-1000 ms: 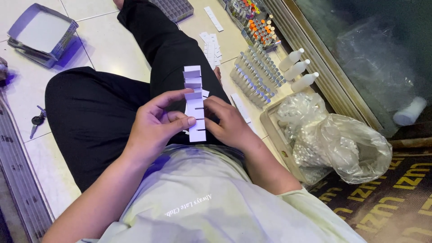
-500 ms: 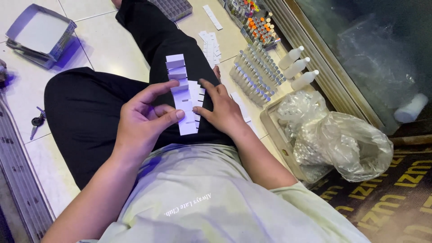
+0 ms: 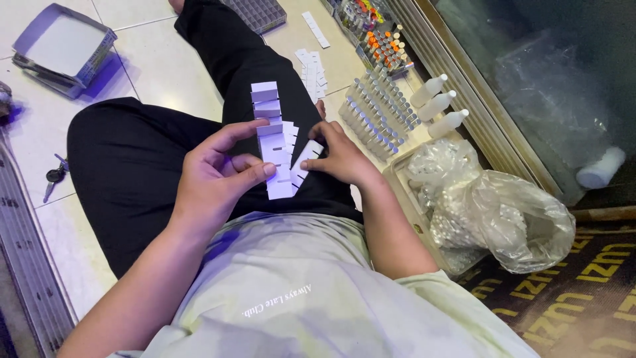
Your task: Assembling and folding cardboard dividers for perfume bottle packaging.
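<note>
1. The left hand (image 3: 212, 176) pinches a long white slotted card strip (image 3: 271, 142) low down, thumb on top and fingers beneath, over the lap of the black trousers (image 3: 132, 152).
2. The right hand (image 3: 341, 156) holds a shorter slotted strip (image 3: 301, 162) by its upper end, fingers closed on it, its lower end touching the long strip's right edge.
3. More strips (image 3: 289, 136) lie fanned behind the long one; whether either hand grips them cannot be told.
4. The strips look thin, light and fairly stiff, as the long one stands out past the hand without drooping. They probably crease easily, and the narrow tabs between slots look like the weak points.
5. The safest hold seems to be flat on the solid spine, away from the slots, with a light pinch.
6. Near the right knee stand rows of small vials (image 3: 377, 116), three white bottles (image 3: 437, 106) and a plastic bag (image 3: 497, 212) in a tray; loose strips (image 3: 311, 69) lie on the tiled floor (image 3: 146, 53).
</note>
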